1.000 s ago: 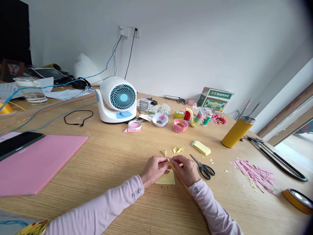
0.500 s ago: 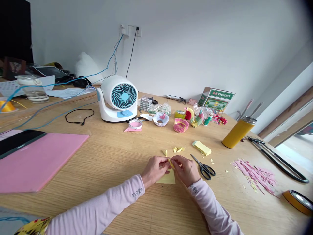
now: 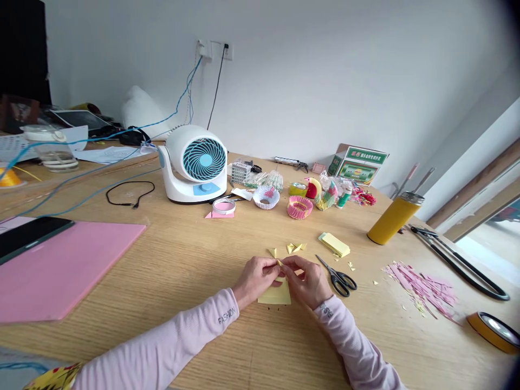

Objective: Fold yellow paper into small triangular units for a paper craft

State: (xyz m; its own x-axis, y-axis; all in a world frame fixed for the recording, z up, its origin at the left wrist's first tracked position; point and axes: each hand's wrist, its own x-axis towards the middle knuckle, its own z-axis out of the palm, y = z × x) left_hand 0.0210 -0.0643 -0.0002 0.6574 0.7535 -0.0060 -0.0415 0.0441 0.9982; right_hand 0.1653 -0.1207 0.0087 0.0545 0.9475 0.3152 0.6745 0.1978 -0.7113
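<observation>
My left hand (image 3: pixel 257 278) and my right hand (image 3: pixel 309 279) meet at the front middle of the table, fingertips pinched on a small folded piece of yellow paper (image 3: pixel 280 264). Much of that piece is hidden by the fingers. Beneath them a pale yellow sheet (image 3: pixel 275 295) lies flat. Several folded yellow paper pieces (image 3: pixel 296 248) lie just beyond my fingertips. To the right of my right hand rest black-handled scissors (image 3: pixel 342 281), and behind these is a stack of yellow paper strips (image 3: pixel 335 244).
Pink paper scraps (image 3: pixel 422 287) and a tape roll (image 3: pixel 493 331) lie at right, near a yellow tumbler (image 3: pixel 395 219). A white fan (image 3: pixel 197 162) stands at the back, with two folded-paper bowls (image 3: pixel 299 207) to its right. Pink sheets (image 3: pixel 81 265) bearing a black phone (image 3: pixel 32 237) lie left.
My fingers have shifted slightly on the small yellow piece, whose pointed tip now shows above the fingertips. The whole view has moved a little; the other objects stay in place.
</observation>
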